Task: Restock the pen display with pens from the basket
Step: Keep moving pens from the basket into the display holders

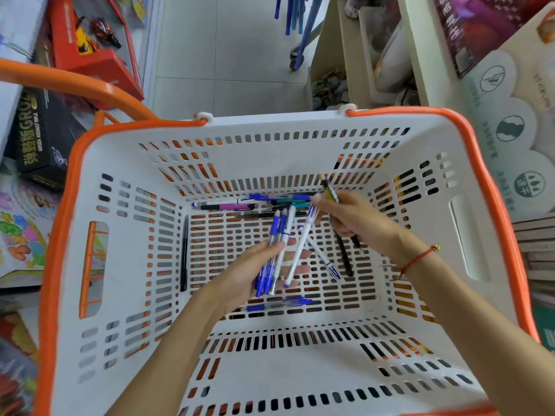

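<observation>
Basket (468, 181): white slotted plastic, orange rim and handle, standing on the shop floor between shelves; viewed from straight above. Both hands work inside it.

Left hand (258, 274): palm up, low over the basket floor, fingers curled around a bundle (277, 250) of blue-and-white pens. The bundle lies fanned across the palm with the blue grips toward the wrist, probably so that more pens can be laid in alongside.

Right hand (351, 217): fingers closed around several dark pens, one yellow-and-black barrel (332, 193) sticking out above the knuckles, black ends showing below. Its fingertips also pinch a white pen (300, 250), which slants down to the left palm; apparently a transfer to the bundle. Red cord bracelet (417, 259) on the wrist.

Loose pens on the basket floor:
- cluster (255, 202) against the far wall: blue, teal, pink, black and white barrels, lying flat, roughly parallel to that wall;
- one black pen (184, 253) alone at the left, lengthwise;
- one blue pen (279, 304) just behind the left hand;
- one white pen with blue tip (327, 262) and one black pen (344, 256) under the right hand.

Pen display: not identifiable here. Stage, by judgement: gathering, with stock remaining to collect.
</observation>
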{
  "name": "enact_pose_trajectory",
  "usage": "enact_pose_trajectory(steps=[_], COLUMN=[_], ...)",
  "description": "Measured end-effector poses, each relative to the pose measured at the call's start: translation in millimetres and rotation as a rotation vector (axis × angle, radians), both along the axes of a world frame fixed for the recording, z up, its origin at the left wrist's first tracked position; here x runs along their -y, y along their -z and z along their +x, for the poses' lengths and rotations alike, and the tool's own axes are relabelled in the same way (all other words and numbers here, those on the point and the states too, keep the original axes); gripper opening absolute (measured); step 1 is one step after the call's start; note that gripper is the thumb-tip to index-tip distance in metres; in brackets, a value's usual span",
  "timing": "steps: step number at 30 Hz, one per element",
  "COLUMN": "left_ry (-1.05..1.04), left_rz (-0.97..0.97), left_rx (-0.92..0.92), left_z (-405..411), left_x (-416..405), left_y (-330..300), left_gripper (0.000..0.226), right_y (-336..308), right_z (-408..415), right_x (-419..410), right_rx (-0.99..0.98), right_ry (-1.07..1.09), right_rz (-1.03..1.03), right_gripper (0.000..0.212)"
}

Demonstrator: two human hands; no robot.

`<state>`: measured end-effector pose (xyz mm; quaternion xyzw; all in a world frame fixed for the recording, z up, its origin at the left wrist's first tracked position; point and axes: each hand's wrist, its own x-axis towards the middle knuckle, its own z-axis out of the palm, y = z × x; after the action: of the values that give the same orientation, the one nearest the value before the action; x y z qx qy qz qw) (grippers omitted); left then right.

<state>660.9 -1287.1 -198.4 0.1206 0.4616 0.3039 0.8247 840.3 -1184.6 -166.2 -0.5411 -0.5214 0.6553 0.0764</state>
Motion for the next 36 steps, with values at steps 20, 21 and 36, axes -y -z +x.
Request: enact_pose_trajectory(steps=[20,21,36], left_ry=[-0.236,-0.256,-0.151], left_rz=[-0.051,-0.088,-0.040], left_rx=[-0.319,-0.297,-0.399], left_z=[-2.3,-2.7,27.3], left_x=[-1.1,-1.7,-13.5], left_y=[18.5,18.0,-36.8], left_gripper=[0.023,0.022,0.025], right_y=[27.9,28.1,-21.0], right_z=[-10.0,-10.9,-2.9], right_x=[33.8,36.1,75.1], right_rx=[-0.031,-0.035,0.359], right_ry=[0.220,0.203,-0.338], right_rz=[-0.018,0.047,0.546], right_gripper=[0.010,0.011,0.054])
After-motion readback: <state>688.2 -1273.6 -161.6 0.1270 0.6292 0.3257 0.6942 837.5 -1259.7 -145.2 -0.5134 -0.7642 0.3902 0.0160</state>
